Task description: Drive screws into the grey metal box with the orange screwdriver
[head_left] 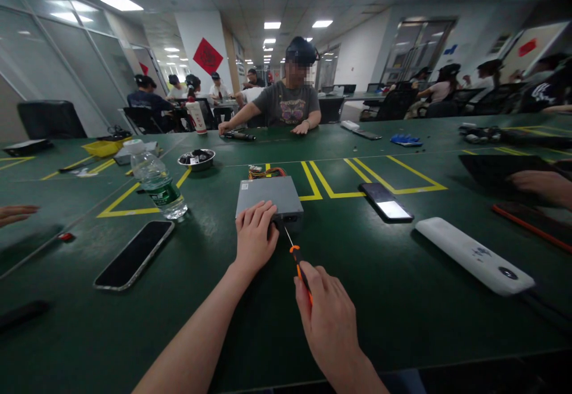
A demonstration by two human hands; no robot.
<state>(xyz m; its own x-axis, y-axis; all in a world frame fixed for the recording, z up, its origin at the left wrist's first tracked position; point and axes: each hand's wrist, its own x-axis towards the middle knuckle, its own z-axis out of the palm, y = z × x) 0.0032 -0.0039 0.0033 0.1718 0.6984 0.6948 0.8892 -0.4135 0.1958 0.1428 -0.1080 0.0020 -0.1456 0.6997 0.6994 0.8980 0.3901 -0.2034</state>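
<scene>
A grey metal box (272,194) with coloured wires at its far end lies on the green table (402,298) in front of me. My left hand (254,236) rests on its near left corner, fingers curled over the edge and holding it down. My right hand (328,316) is closed round the handle of an orange and black screwdriver (298,263). The thin shaft points at the box's near face, with the tip at or just touching it.
A water bottle (158,182) and a dark phone (134,255) lie to the left. Another phone (386,201) and a white oblong device (476,256) lie to the right. A metal bowl (196,158) sits behind. A person sits across the table; other people's hands show at both edges.
</scene>
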